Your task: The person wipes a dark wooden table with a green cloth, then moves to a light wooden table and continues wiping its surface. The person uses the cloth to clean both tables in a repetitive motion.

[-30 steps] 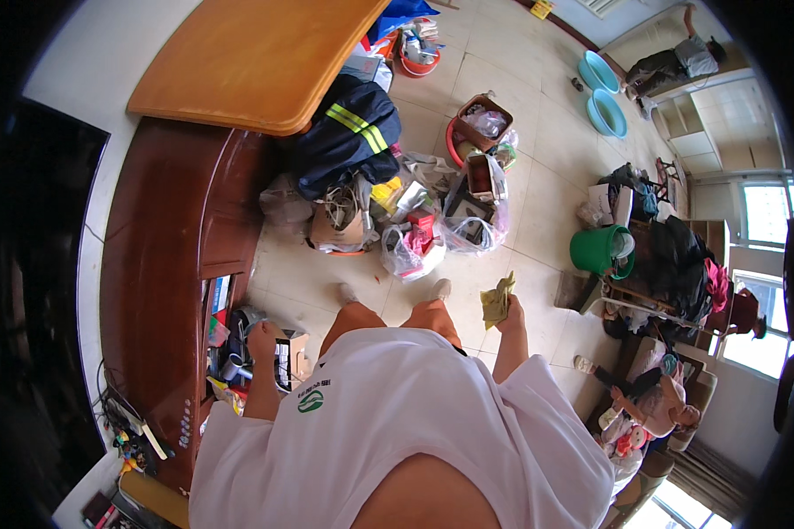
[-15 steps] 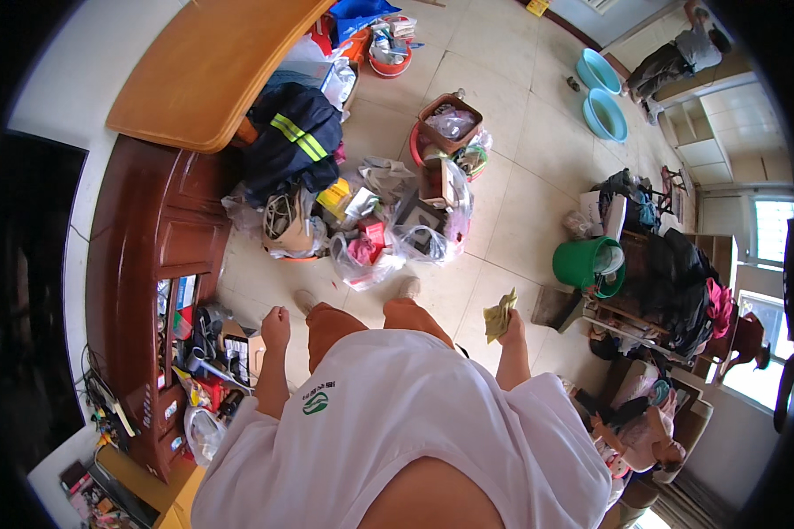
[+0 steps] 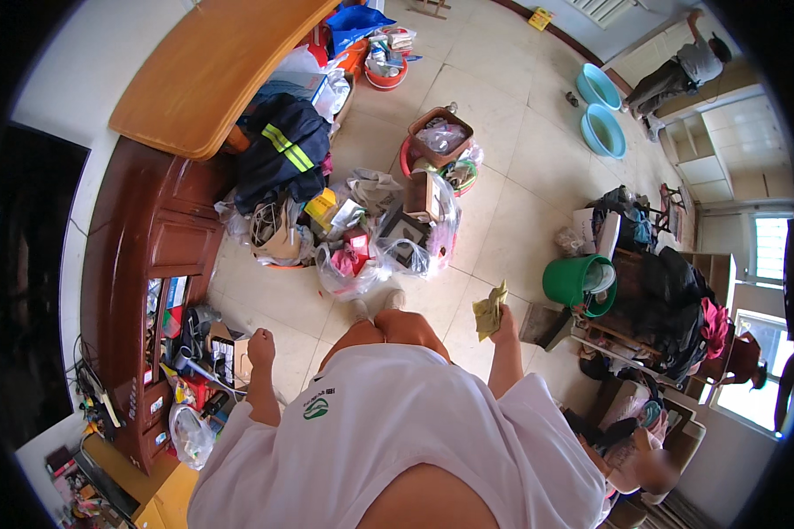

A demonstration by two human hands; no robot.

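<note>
My right hand (image 3: 505, 327) is closed around a crumpled yellow-green cloth (image 3: 490, 312), held out over the tiled floor to the right of my body. The cloth hangs in folds, and part of it is hidden by my fingers. On the other side, my left hand (image 3: 261, 346) is curled into a loose fist with nothing visible in it. It hangs beside the brown cabinet's open shelves and is nearest to a cardboard box (image 3: 224, 346) there. Between the hands are my white shirt and brown trousers, with my feet close together on the tiles.
Ahead lie clear plastic bags (image 3: 348, 278), a brown bin (image 3: 442, 135) and a dark jacket (image 3: 282, 145). A green bucket (image 3: 563, 282) stands right, near piled clothes (image 3: 675, 291). Two blue basins (image 3: 602, 132) are farther off, near a person (image 3: 697, 63) at a cupboard. Another person (image 3: 631, 458) is lower right.
My feet have come closer together, and the floor items have shifted slightly in view. My right hand still grips the cloth. The person at the cupboard has an arm stretched higher.
</note>
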